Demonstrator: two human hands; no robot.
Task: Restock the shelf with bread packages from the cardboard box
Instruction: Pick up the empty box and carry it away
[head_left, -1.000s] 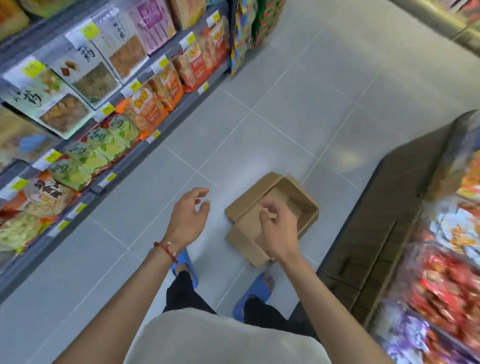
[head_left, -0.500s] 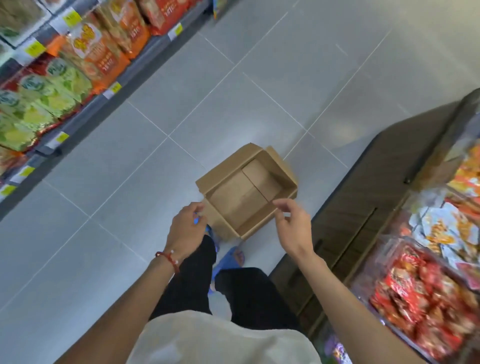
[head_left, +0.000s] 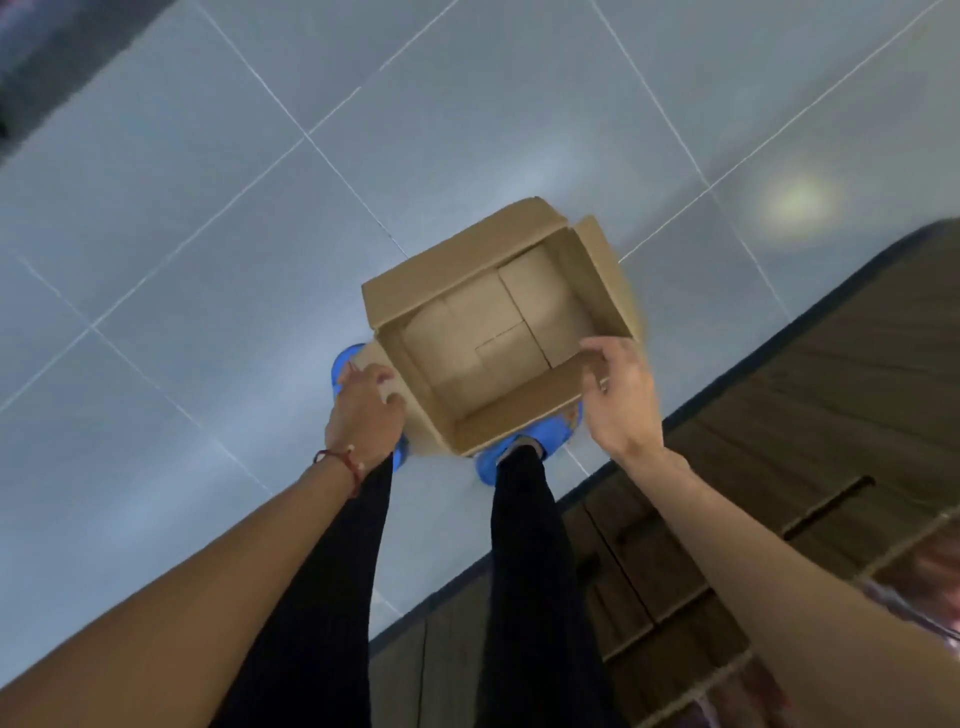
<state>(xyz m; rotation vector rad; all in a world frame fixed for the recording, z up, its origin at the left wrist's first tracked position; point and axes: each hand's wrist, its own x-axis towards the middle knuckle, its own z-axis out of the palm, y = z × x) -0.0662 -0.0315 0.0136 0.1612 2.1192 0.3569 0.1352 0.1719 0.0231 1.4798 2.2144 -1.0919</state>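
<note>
An open cardboard box (head_left: 602, 291) stands on the tiled floor right in front of my feet. Inside it I see only the bare bottom flaps; no bread package shows. My left hand (head_left: 363, 410) is at the box's left side by its small flap, fingers loosely bent against the cardboard. Over the near right corner of the box hovers my right hand (head_left: 621, 400), with relaxed fingers and the thumb close to the rim. Neither hand holds anything. The shelf with bread is out of view.
A wood-panelled display base (head_left: 779, 467) with a dark edge runs along the right, close to the box. Blurred wrapped goods (head_left: 935, 577) show at the lower right edge. The dark foot of a shelf (head_left: 57, 47) crosses the top left corner. My blue slippers (head_left: 524, 447) flank the box.
My view has tipped down and closed in on the box. Both hands have dropped to its sides, the left to the left flap, the right to the near right corner.
</note>
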